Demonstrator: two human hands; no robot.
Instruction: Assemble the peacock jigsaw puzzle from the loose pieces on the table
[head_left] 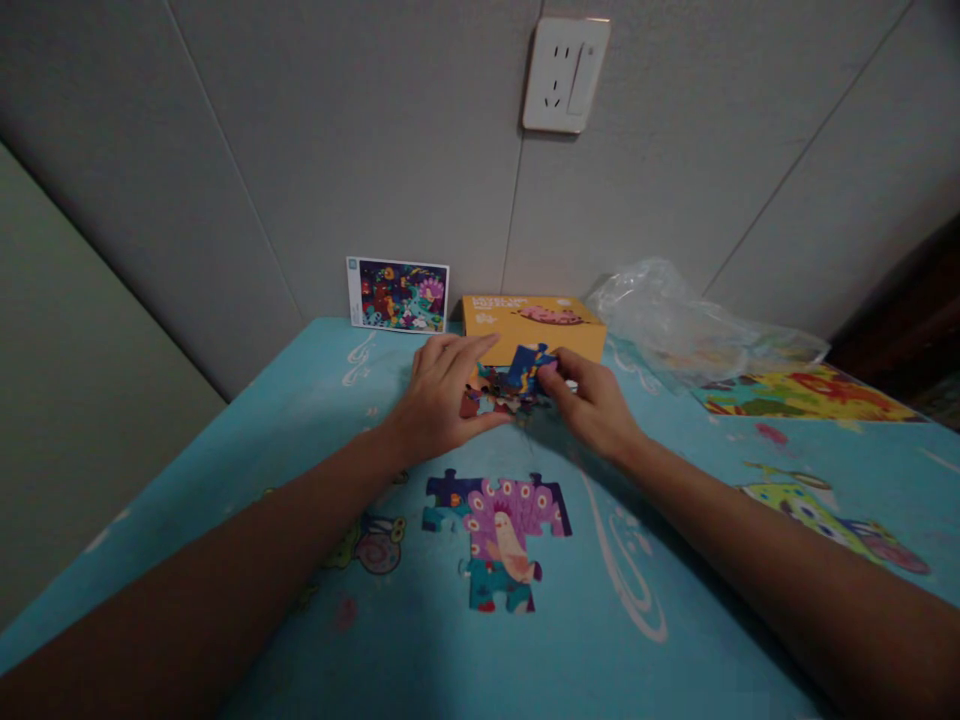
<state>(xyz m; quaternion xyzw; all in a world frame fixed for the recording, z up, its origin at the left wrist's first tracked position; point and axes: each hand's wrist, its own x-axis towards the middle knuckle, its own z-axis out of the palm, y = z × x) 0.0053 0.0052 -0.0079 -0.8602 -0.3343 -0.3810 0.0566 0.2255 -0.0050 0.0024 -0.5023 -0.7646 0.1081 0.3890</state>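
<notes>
In my right hand (592, 395), pinched between thumb and fingers, is a dark blue puzzle piece (525, 366) with orange marks. My left hand (450, 385) rests beside a pile of loose puzzle pieces (495, 390), its fingers spread and thumb stretched along the near side. Part of the pile is hidden behind both hands. Nearer to me lies a joined section of puzzle (504, 525) showing a pink peacock, with dark purple pieces on top and teal ones below.
A yellow puzzle box (555, 335) stands behind the pile by the wall. Left of it a picture card (401, 296) leans upright. A clear plastic bag (667, 320) and a colourful flat sheet (810, 393) lie at the right on the blue patterned tablecloth (300, 400).
</notes>
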